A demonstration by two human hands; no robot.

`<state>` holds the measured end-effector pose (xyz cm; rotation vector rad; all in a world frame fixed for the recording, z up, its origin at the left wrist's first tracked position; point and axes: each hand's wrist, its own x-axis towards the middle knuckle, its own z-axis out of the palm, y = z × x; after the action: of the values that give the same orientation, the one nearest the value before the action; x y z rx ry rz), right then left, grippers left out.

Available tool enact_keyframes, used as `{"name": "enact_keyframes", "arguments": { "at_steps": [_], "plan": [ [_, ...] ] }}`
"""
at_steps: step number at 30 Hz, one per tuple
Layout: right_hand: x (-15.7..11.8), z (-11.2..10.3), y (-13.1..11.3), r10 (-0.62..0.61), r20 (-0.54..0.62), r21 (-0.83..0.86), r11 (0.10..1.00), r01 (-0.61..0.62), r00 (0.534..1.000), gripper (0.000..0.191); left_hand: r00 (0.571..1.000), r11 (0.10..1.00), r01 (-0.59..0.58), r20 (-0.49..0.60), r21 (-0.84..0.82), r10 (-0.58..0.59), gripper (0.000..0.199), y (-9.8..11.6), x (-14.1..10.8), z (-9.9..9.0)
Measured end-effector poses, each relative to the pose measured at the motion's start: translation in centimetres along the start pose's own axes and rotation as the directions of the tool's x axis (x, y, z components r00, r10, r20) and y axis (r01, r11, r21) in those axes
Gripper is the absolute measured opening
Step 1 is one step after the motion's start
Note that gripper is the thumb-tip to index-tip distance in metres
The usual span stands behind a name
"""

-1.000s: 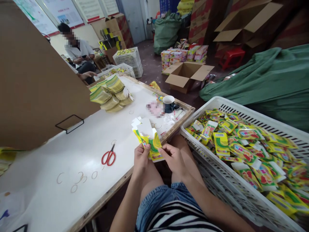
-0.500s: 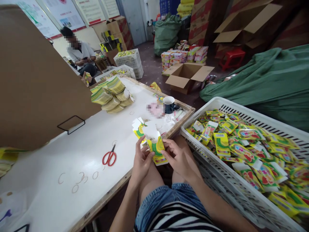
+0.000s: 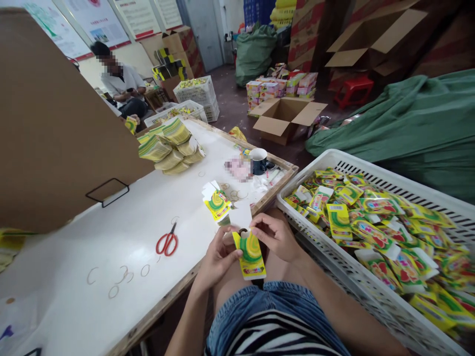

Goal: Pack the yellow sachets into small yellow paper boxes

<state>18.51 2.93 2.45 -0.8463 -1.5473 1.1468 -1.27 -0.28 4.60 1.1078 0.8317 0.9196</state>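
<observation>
A yellow and green card box (image 3: 251,254) with a raised white flap is held over my lap. My left hand (image 3: 222,252) grips its left side, thumb on the front. My right hand (image 3: 272,236) pinches the box's upper right edge near the flap. More flat yellow boxes (image 3: 216,202) lie on the white table (image 3: 148,217) just beyond my left hand. To my right, a white basket (image 3: 330,157) holds several filled or folded yellow boxes (image 3: 339,222).
Red-handled scissors (image 3: 167,242) and rubber bands lie on the table. Bundled card stacks (image 3: 172,146) and a dark mug (image 3: 259,162) stand farther back. A large cardboard sheet (image 3: 63,128) rises at left. A seated person (image 3: 122,84) is beyond the table; an open carton (image 3: 284,118) is on the floor.
The held box has moved down toward my lap, away from the flat boxes on the table. My right hand has shifted from its side to its upper edge.
</observation>
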Motion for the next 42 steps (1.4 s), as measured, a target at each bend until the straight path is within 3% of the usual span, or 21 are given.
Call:
{"name": "enact_keyframes", "arguments": {
  "at_steps": [5, 11, 15, 19, 22, 27, 34, 36, 38, 40, 42],
  "plan": [
    [0.0, 0.4, 1.0, -0.011, -0.137, 0.058, 0.998, 0.019, 0.99, 0.019, 0.998, 1.0, -0.021, -0.056, 0.011, 0.022, 0.075, -0.3, 0.2, 0.4],
    [-0.1, -0.8, 0.1, -0.041, -0.083, -0.04, 0.998, 0.038, 0.996, 0.026, 0.993, 0.983, 0.017, -0.118, 0.184, 0.005, 0.054, -0.5, 0.4, 0.4],
    [0.0, -1.0, -0.3, 0.151, 0.058, -0.029, 0.988, -0.149, 0.987, 0.029, 0.984, 0.958, 0.009, -0.175, 0.285, 0.043, 0.052, -0.9, 0.5, 0.6],
    [0.3, -0.5, 0.4, 0.225, 0.074, -0.222, 0.954, -0.204, 0.972, 0.036, 0.994, 0.968, -0.012, -0.106, 0.25, 0.04, 0.053, -1.0, 0.6, 0.9],
    [0.4, -0.3, 0.7, 0.203, 0.031, -0.299, 0.936, -0.184, 0.979, 0.033, 0.997, 0.984, -0.008, -0.078, 0.178, 0.023, 0.055, -0.7, 0.6, 1.0],
    [-0.1, -0.2, 0.6, 0.15, 0.044, -0.24, 0.961, -0.135, 0.988, 0.033, 0.997, 0.996, -0.022, -0.076, 0.09, 0.029, 0.056, -0.3, 0.8, 0.8],
    [-1.4, -0.6, 0.4, -0.027, -0.081, -0.191, 0.982, 0.011, 0.996, 0.025, 0.995, 0.984, -0.091, -0.037, 0.156, 0.097, 0.051, -1.5, 1.3, 2.3],
    [-2.0, -2.4, -0.2, -0.069, -0.184, -0.27, 0.963, 0.017, 0.98, 0.023, 0.976, 0.939, -0.161, -0.093, 0.305, 0.198, 0.047, -1.6, 1.9, 2.1],
    [-2.7, -5.2, -1.0, -0.198, -0.366, -0.5, 0.866, -0.013, 0.909, 0.022, 0.91, 0.806, -0.199, -0.2, 0.558, 0.364, 0.046, -1.5, 3.0, 0.8],
    [-3.4, -8.2, -1.6, -0.357, -0.486, -0.714, 0.689, -0.126, 0.798, 0.023, 0.821, 0.595, -0.123, -0.255, 0.794, 0.51, 0.052, -1.6, 4.3, -1.3],
    [-3.8, -10.1, -1.7, -0.412, -0.503, -0.772, 0.609, -0.181, 0.76, 0.028, 0.809, 0.438, 0.015, -0.269, 0.899, 0.523, 0.065, -2.0, 5.7, -3.7]
  ]
}}
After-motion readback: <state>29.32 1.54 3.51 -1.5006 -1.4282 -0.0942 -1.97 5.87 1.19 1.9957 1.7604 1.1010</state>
